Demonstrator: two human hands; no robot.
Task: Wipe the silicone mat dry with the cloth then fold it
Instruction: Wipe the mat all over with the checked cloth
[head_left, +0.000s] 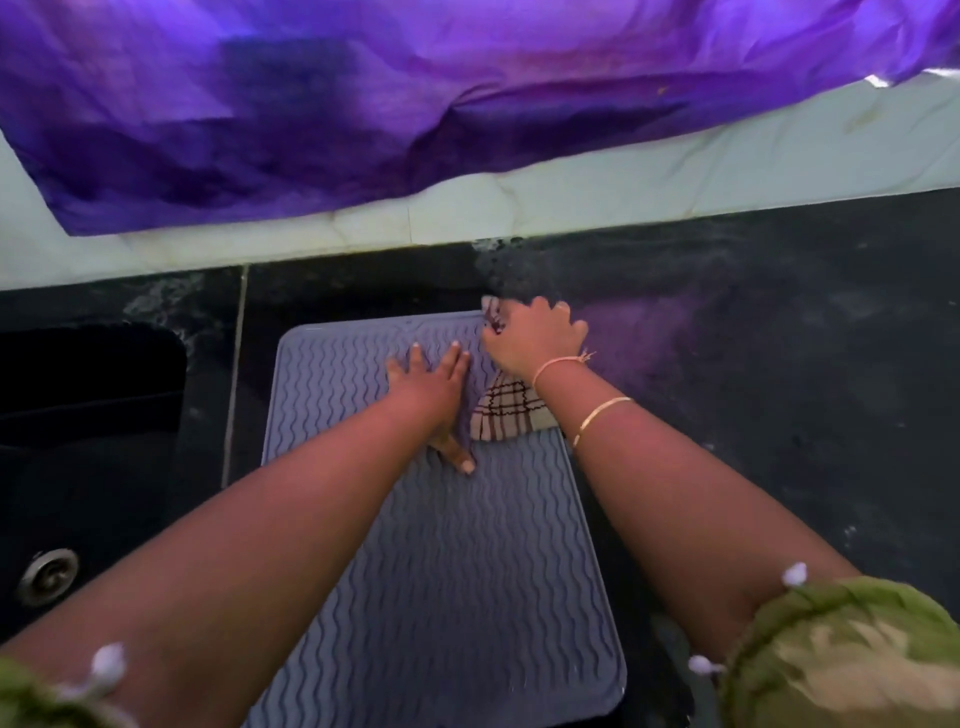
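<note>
The grey wavy-ribbed rectangular silicone mat (447, 545) lies flat on the dark stone countertop (753, 364), just right of the black sink (88, 441) with its metal drain (48, 576). The left hand (431, 384) rests released, palm down and fingers spread, on the mat's far half. The right hand (530, 338) is clenched around the beige checked cloth (509, 413) at the mat's far right corner. A purple sheet (363, 104) lies along the far side.
</note>
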